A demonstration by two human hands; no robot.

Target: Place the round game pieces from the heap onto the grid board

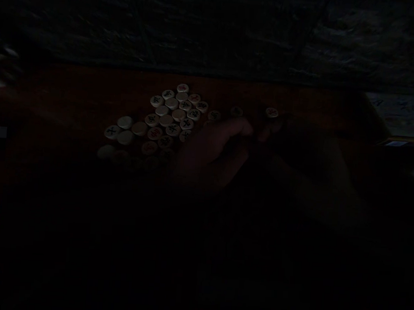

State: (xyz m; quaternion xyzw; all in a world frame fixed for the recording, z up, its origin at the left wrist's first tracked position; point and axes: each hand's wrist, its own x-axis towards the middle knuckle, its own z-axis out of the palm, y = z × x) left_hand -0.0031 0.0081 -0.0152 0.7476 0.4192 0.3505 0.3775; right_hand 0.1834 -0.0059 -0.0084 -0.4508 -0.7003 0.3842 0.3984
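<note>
Dark red table (73, 100), game discs (167, 120) beside hand (216, 153)

Very dark view.

- **Heap:** pale round flat game discs (167, 120), faces inked with black or red characters, some blank. They lie packed together on a dark red table (73, 100).
- **Strays:** a few discs right of the heap, the farthest a pale round disc with a red character (272, 112).
- **Left grip** (214, 151): a bare hand just beside the heap, fingers pointing right.
- **Right grip** (292, 137): barely visible in shadow, fingertips near the left's. Closure of either is unreadable.
- **Beyond the table:** dark rough surface (165, 31).
</note>
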